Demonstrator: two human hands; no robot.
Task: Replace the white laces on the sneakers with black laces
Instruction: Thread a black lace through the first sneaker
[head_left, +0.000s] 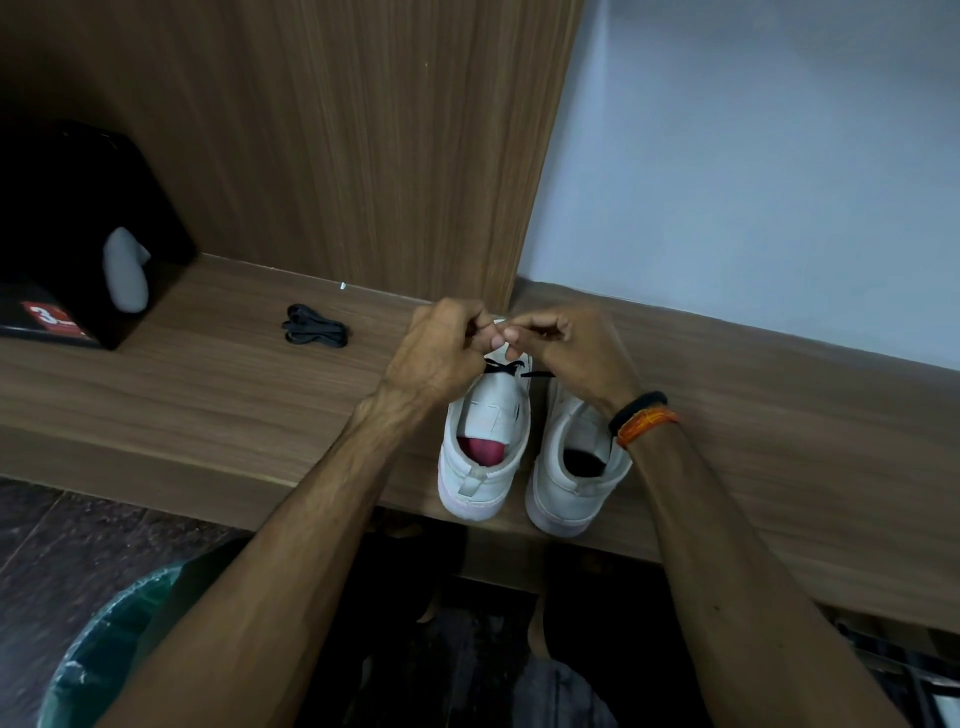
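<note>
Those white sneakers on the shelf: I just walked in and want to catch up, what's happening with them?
A person is threading a thin black lace through the left white sneaker on the brown wooden shelf. The left hand and right hand both pinch near its front eyelets, where one black crossing shows. The right white sneaker stands beside it. A bundled spare black lace lies further left.

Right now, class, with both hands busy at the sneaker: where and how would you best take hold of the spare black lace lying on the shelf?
Probably from above, pinching the bundled black lace across its middle, where the loops cross. It lies flat and coiled on the wooden shelf, apart from the sneakers, so its thin ends offer little, and nothing blocks a reach from above.
</note>
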